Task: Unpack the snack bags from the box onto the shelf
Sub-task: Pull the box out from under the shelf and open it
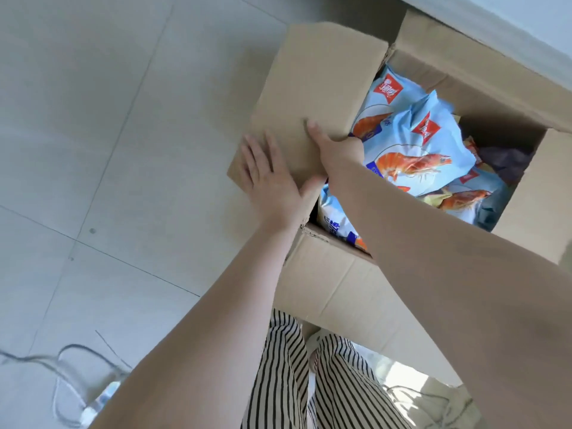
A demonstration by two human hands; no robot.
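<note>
Our left hand (272, 184) lies flat on the outer face of the box's left flap (312, 97), fingers straight and spread, the thumb at the flap's near edge, so it presses the cardboard rather than gripping anything. Our right hand (335, 148) reaches across from the right and meets the same flap at its inner edge: the thumb lies along the top of the cardboard, while the other fingers drop out of sight behind the edge, so we cannot tell whether they curl round the flap or touch the bag below. Both bare forearms cross the lower part of the view. The cardboard box (337, 289) stands open on the floor, its four flaps folded outward, the far flap (464, 57) leaning toward a pale surface at the top right. Inside, the snack bags (414, 150) are piled loosely, light blue packets printed with an orange shrimp and a red logo; one lies uppermost near the middle, another is tucked against the left wall just under our hands, another lies lower right. Something dark (507, 162) and a bit of yellow wrapper show in the far right corner, too unclear to name. No shelf appears in view. Below the box we see striped trousers (309, 382). The floor (108, 119) is pale grey tile, and a thin cable (74, 376) loops over it at the lower left.
</note>
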